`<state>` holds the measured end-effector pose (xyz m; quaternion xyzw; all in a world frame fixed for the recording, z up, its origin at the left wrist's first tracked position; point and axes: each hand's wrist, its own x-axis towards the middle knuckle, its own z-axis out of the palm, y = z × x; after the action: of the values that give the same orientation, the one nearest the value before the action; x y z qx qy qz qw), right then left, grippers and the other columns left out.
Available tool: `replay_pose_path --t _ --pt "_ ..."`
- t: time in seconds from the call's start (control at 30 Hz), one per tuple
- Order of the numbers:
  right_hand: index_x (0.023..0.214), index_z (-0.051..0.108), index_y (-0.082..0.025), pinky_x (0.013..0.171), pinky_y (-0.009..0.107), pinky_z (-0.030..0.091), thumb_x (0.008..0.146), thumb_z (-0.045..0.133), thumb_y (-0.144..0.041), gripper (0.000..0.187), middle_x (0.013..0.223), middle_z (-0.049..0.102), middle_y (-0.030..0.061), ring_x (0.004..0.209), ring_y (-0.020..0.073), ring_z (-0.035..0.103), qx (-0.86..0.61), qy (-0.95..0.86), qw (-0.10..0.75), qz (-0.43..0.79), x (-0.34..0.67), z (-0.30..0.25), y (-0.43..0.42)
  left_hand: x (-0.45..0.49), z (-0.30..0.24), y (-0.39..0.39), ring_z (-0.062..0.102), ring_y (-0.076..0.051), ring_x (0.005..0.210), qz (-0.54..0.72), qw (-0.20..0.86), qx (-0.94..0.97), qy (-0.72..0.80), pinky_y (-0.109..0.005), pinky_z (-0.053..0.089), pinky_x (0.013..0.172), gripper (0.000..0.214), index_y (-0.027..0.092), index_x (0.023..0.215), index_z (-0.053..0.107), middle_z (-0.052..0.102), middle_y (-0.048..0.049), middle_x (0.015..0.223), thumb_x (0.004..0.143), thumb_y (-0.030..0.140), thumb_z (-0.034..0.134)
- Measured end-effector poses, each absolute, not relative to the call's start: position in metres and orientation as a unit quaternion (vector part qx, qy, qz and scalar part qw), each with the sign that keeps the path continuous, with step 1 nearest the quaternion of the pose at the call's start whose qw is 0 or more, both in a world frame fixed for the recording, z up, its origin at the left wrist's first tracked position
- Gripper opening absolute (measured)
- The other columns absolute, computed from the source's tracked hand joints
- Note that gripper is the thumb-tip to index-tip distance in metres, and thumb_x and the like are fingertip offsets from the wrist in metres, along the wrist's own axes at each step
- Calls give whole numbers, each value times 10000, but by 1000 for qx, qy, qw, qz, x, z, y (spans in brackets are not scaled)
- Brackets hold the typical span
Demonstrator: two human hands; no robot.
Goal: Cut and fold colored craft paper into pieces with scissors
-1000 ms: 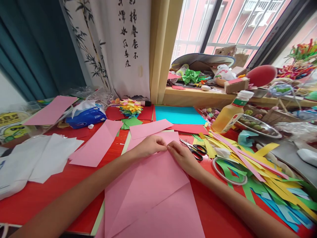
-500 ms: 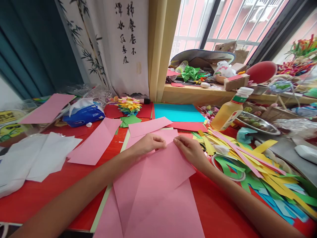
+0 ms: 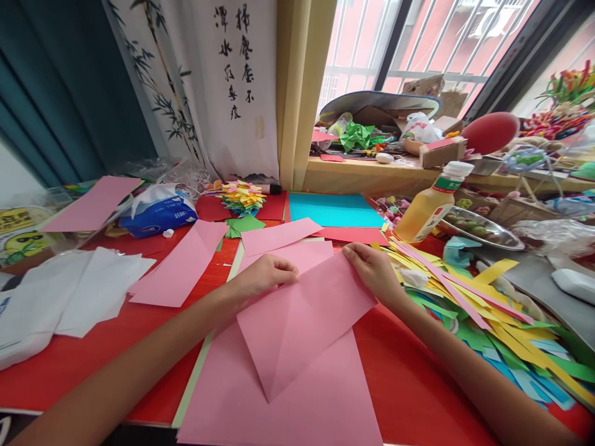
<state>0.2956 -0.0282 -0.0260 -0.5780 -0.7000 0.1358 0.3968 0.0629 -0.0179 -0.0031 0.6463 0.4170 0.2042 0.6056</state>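
Both of my hands pinch the top edge of a pink paper sheet (image 3: 307, 316), which is lifted and tilted, with a faint crease running down it. My left hand (image 3: 269, 272) grips its upper left part, thumb and fingers closed together. At the upper right corner, my right hand (image 3: 372, 266) has its fingertips closed on the same sheet. Beneath lies a larger pink sheet (image 3: 325, 409) on the red tabletop. Just beyond my hands rests a pink paper strip (image 3: 281, 235).
Pink pieces (image 3: 179, 272) and white sheets (image 3: 97, 297) lie to the left, near a blue tissue pack (image 3: 160, 214). On the right are cut paper strips (image 3: 511, 334), a juice bottle (image 3: 430, 207) and a metal dish (image 3: 488, 234). Blue paper (image 3: 332, 210) lies at the back.
The held pink sheet has risen and shifted right, its lower corner now clear of the larger sheet's bottom edge. My hands are farther apart: left a little leftward, right rightward.
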Motion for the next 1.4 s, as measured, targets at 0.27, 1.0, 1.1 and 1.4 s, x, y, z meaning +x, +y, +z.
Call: replay_pose_path --t 0.27,1.0,1.1,1.4 --pt "731 558 -189 523 248 338 860 378 -380 291 694 608 24 606 161 522 -587 -702 388 110 304 -27 -24 23 4 -34 375 -103 614 206 529 664 487 -225 274 585 147 165 607 512 439 36 627 655 297 560" --pt "782 503 -211 579 249 370 874 364 -309 193 759 612 15 665 156 539 -543 -739 364 164 265 -33 -47 38 16 -33 545 -171 826 216 298 805 465 -252 393 710 219 204 867 600 624 -22 946 762 354 480" --pt "796 490 -212 568 251 362 867 380 -284 150 726 595 10 641 151 521 -534 -739 371 177 259 -33 -53 85 9 -19 560 -160 806 228 344 820 396 -244 404 683 195 191 824 619 639 -16 875 756 311 480" --pt "768 444 -213 571 246 356 881 364 -311 170 724 547 11 651 147 487 -529 -730 389 190 261 -33 -53 104 -11 -7 559 -157 761 272 428 779 369 -250 409 661 181 161 734 594 619 -22 783 724 322 512"
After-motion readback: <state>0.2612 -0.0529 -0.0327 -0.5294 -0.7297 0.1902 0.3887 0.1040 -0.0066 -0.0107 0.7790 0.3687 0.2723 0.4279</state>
